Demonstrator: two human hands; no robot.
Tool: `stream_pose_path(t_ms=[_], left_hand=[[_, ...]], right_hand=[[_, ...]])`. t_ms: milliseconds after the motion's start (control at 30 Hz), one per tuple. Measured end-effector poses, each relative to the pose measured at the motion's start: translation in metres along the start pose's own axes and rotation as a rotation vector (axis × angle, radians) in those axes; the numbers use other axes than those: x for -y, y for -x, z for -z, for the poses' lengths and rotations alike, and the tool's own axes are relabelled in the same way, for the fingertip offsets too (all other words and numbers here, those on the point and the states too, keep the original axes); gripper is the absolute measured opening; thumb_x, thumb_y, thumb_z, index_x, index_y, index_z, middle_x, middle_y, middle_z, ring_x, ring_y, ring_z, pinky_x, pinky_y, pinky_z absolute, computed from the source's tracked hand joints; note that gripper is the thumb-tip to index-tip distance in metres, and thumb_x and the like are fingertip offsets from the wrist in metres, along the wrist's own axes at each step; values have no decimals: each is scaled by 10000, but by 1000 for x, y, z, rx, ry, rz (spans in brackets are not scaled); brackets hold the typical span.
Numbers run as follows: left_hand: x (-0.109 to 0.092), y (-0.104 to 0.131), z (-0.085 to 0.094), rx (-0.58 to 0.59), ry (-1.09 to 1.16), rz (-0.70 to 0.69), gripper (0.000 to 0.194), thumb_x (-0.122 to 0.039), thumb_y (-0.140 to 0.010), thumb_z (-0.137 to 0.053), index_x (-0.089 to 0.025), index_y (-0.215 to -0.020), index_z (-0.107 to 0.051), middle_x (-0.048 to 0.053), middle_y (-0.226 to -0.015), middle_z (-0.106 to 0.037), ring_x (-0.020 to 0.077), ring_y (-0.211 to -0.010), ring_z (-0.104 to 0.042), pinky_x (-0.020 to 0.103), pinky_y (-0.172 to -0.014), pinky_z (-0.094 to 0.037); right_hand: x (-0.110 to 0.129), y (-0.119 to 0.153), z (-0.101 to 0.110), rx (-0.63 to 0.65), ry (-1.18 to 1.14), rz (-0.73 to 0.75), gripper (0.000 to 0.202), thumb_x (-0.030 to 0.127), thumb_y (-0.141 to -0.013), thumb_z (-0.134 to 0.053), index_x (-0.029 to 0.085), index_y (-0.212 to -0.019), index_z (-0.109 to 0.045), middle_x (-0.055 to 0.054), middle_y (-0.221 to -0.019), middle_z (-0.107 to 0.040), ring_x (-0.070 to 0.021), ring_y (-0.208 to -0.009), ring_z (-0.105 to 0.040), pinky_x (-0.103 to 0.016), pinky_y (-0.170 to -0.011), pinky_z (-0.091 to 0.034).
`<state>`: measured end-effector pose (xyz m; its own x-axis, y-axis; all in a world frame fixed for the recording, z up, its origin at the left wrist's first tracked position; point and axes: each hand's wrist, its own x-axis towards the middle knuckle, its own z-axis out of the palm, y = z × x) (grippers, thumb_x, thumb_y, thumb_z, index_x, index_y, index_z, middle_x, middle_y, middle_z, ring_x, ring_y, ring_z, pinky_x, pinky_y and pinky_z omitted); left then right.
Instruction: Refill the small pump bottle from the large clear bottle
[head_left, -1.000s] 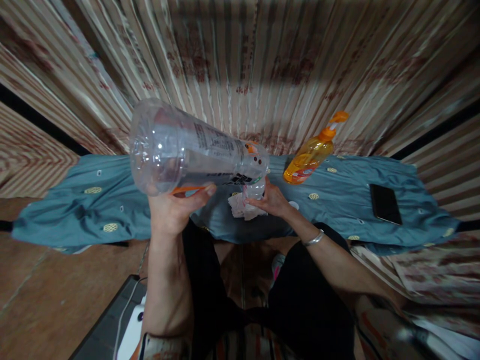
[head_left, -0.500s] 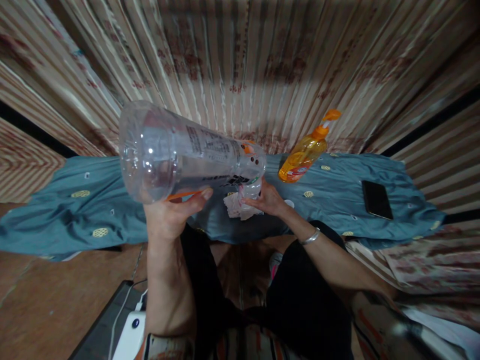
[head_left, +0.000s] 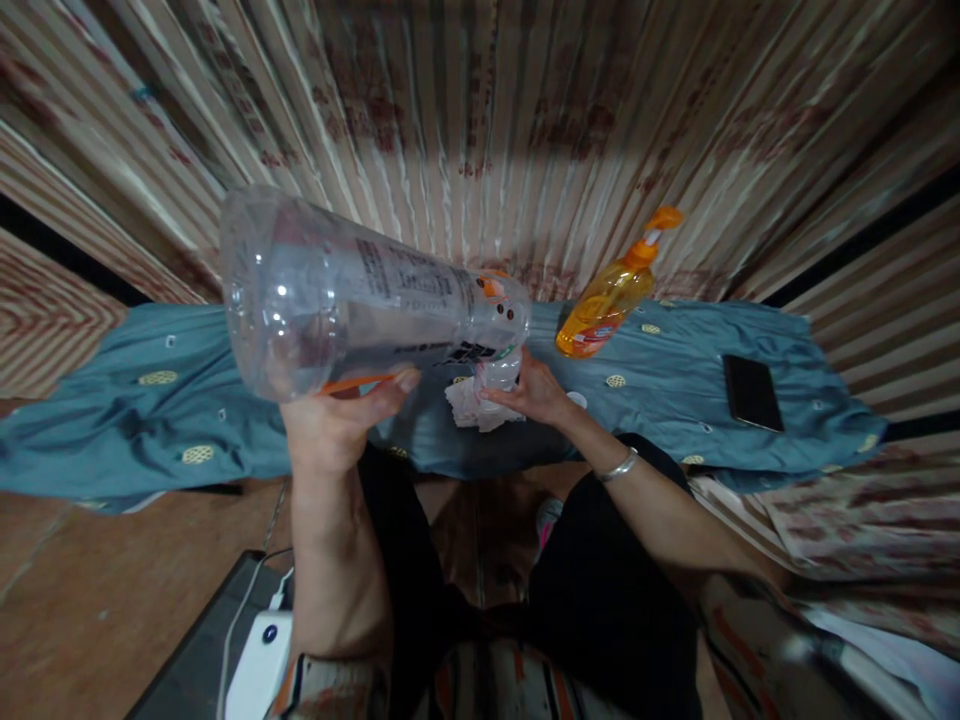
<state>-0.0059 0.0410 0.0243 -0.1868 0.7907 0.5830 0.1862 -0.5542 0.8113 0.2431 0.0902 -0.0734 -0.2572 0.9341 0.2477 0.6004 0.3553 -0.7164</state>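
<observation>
Evidently, the left hand (head_left: pixel 326 430) has its fingers wrapped under the large, clear plastic bottle with a printed label (head_left: pixel 397 295), which lies tilted in the air above the left-centre of the bench (head_left: pixel 109 400), base to the left. It should be light and thin-walled, apt to dent or slip if squeezed; the broad body near the base gives the surest hold. No liquid line shows in it, though glare makes that uncertain.

Its narrow end is close to a small, clear plastic vessel (head_left: pixel 500 375) near the bench's front edge, amid crumpled whitish paper (head_left: pixel 465 404) — whether the two touch, I cannot tell. The right hand (head_left: pixel 541 393) has its fingers around that vessel, whose contents are unclear; being small and likely flimsy, it wants a gentle grip low down.

Further right, towards the back edge, an orange-topped pump bottle (head_left: pixel 600 312) stands part-filled with amber liquid — heavier, probably slick. A flat black rectangular object (head_left: pixel 752 392) lies near the right edge.
</observation>
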Motion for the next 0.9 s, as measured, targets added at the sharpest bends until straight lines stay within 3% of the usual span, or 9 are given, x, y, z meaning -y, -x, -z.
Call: stream_pose_path(t_ms=[100, 267, 400, 567, 767, 900], left_hand=[[-4, -1, -4, -97, 60, -36, 390, -380, -578, -850, -269, -902, -665, -16, -766, -709, 203, -780, -706, 385, -730, -623], [-9, 0, -7, -111, 114, 59, 399, -348, -538, -863, -231, -867, -670, -22, -686, -685, 165, -559, -653, 345, -574, -602], [-10, -1, -6, -113, 110, 75, 427, -336, -523, -872, -197, -870, -665, -11, -686, -684, 167, -554, -648, 341, -560, -594], [-10, -1, -5, -120, 105, 18, 463, -326, -541, -871, -206, -934, -659, -23, -722, -689, 151, -580, -652, 323, -609, -599], [-8, -4, -8, -141, 155, -112, 699, -323, -518, -875, -178, -1149, -614, -29, -905, -696, 106, -593, -645, 282, -591, -579], [-5, -6, -6, -132, 176, -171, 614, -269, -540, -874, -166, -1099, -643, -51, -882, -674, 68, -561, -620, 232, -581, -558]], right_hand=[[0, 0, 1, 10, -14, 30, 948, 514, -711, -794, 170, -1488, -374, -109, -1312, -662, -327, -1142, -670, -441, -988, -529], [4, -2, 1, 4, -3, 16, 838, 491, -702, -806, 185, -1408, -471, -100, -1320, -656, -323, -1168, -657, -447, -1015, -516], [4, -2, 1, -3, -20, 28, 831, 477, -705, -802, 175, -1402, -463, -112, -1336, -646, -319, -1192, -645, -443, -1032, -503], [1, -3, -2, -16, -6, 41, 869, 474, -701, -802, 169, -1421, -424, -134, -1323, -651, -325, -1185, -649, -445, -1013, -509], [-2, -5, -5, -21, 3, 59, 922, 492, -701, -803, 131, -1446, -396, -150, -1282, -671, -332, -1168, -660, -429, -1000, -521], [-2, -5, -5, -23, 11, 62, 916, 507, -696, -804, 143, -1439, -411, -148, -1291, -665, -341, -1170, -657, -447, -1012, -515]])
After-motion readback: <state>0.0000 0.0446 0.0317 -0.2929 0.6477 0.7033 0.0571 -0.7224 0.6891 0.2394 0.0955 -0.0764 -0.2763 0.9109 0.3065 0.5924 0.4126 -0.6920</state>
